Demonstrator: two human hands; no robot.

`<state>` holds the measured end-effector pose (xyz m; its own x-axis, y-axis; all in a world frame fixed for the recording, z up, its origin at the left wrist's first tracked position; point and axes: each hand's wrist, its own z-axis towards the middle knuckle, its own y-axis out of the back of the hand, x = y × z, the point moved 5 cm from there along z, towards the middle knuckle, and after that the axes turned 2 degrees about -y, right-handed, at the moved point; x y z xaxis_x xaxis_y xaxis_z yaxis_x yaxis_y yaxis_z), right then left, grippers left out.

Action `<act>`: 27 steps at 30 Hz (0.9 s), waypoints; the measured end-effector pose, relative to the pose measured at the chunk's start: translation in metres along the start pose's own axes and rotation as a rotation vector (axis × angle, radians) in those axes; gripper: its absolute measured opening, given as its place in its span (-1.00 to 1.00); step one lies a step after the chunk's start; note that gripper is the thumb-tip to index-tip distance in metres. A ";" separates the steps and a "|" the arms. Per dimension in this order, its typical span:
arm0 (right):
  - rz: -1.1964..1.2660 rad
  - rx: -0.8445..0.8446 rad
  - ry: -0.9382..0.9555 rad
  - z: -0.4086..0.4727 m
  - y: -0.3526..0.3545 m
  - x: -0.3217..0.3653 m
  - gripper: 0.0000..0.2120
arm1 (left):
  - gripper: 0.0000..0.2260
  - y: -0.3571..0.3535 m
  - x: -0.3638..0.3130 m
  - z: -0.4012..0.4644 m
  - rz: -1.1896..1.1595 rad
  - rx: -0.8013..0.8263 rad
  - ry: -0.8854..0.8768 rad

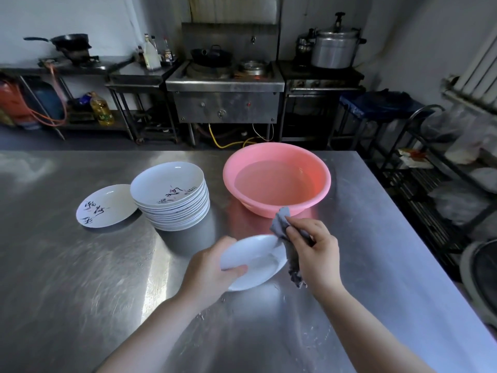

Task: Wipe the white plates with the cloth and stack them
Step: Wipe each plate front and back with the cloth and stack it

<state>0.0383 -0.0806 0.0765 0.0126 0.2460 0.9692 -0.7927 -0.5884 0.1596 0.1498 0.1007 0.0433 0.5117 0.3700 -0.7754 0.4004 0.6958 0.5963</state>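
My left hand (212, 270) grips a white plate (259, 262) by its left rim, held tilted just above the steel table. My right hand (313, 249) pinches a grey cloth (282, 224) at the plate's right edge; the cloth's wet tail hangs down beside the rim. A tall stack of white plates (172, 197) with dark brush lettering stands left of centre. To its left a single lettered plate (106, 205) lies flat on the table.
A pink basin (277, 181) filled with water sits just behind my right hand. The steel table (80, 278) has water drops near my arms. A stove, pots and shelves line the far wall; a metal rack stands to the right.
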 end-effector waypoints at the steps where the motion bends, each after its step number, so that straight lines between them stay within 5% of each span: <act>1: 0.024 -0.007 0.019 0.002 0.000 0.006 -0.75 | -0.65 0.005 -0.002 0.000 -0.150 -0.054 0.054; 5: 0.030 -0.006 0.145 0.003 0.001 0.030 -0.72 | -0.57 0.017 -0.011 -0.005 -0.727 -0.222 0.227; 9: -0.216 -0.030 0.326 -0.011 -0.002 0.037 -0.73 | -0.56 0.006 -0.019 -0.022 -0.970 -0.218 0.390; 17: -0.417 0.016 0.338 -0.015 -0.007 0.041 -0.75 | -0.50 -0.003 -0.031 -0.044 -1.062 -0.140 0.411; 23: -0.506 0.299 0.792 -0.044 -0.013 0.056 -0.81 | -0.47 0.012 -0.039 -0.039 -1.111 -0.187 0.345; 27: -0.458 0.063 0.581 -0.031 -0.002 0.050 -0.75 | -0.49 0.013 -0.040 -0.038 -1.057 -0.229 0.339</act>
<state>0.0219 -0.0435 0.1187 -0.0044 0.8349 0.5503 -0.7489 -0.3674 0.5515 0.1058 0.1187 0.0739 -0.2470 -0.3466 -0.9049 0.3431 0.8421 -0.4161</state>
